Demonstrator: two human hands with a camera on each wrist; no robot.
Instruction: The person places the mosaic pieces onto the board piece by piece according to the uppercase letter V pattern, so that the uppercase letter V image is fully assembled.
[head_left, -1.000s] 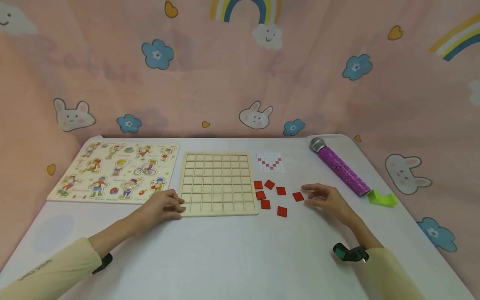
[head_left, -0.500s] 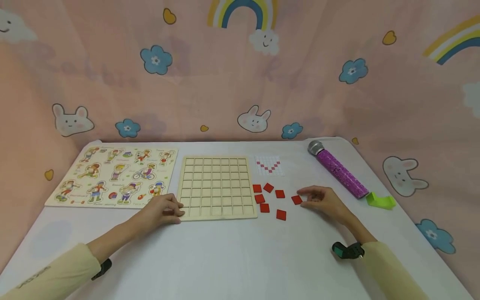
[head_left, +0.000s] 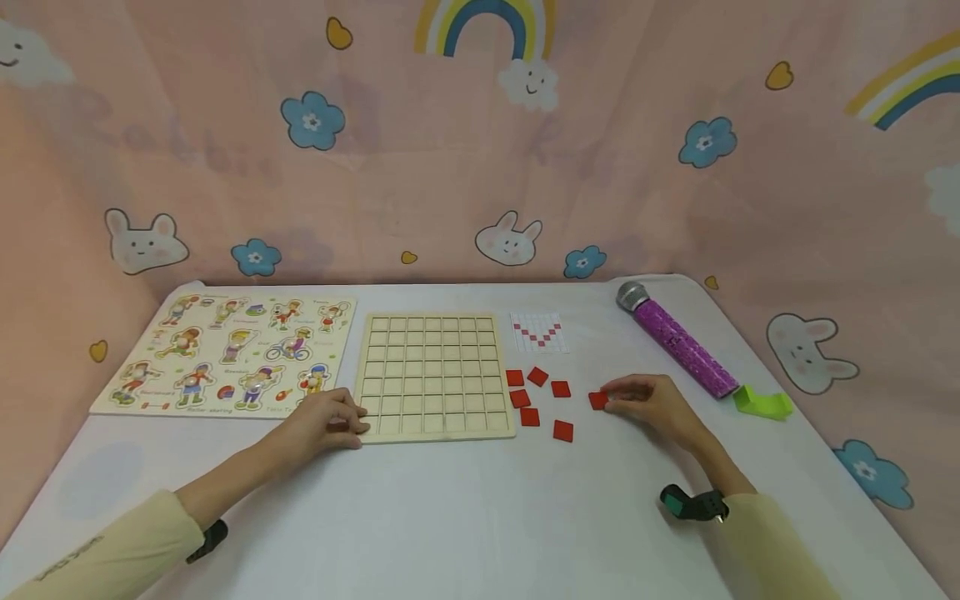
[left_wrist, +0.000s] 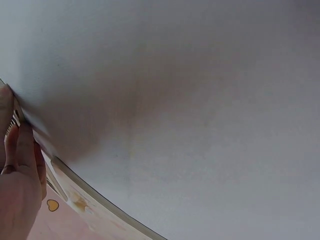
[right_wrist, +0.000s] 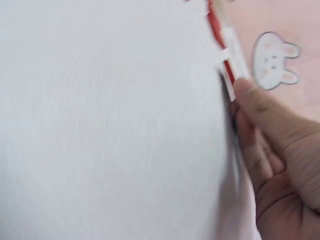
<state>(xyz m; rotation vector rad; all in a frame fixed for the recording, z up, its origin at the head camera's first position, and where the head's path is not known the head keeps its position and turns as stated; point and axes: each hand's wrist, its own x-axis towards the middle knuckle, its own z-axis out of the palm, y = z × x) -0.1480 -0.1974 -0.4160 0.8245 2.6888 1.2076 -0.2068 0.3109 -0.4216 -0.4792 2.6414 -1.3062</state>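
A pale wooden grid board (head_left: 435,376) with square cells lies in the middle of the table. At its lower left corner my left hand (head_left: 330,418) grips the edge, thumb and bent fingers close around it in the left wrist view. My right hand (head_left: 651,405) pinches a red square tile (head_left: 597,401) by its right side, right of the other tiles. That tile shows edge-on at the thumb (right_wrist: 245,86) in the right wrist view. Several more red tiles (head_left: 561,389) are scattered between the board and my right hand.
A small pattern card (head_left: 539,333) with a red V lies behind the tiles. Further right are a purple glittery microphone (head_left: 682,346) and a bright green piece (head_left: 762,403). A picture puzzle board (head_left: 232,354) sits at the left, and a pink printed curtain (head_left: 420,183) hangs behind.
My right hand has closed in on the nearest red tile and taken hold of its side; the tile has shifted slightly right. The left hand stays at the board's corner.
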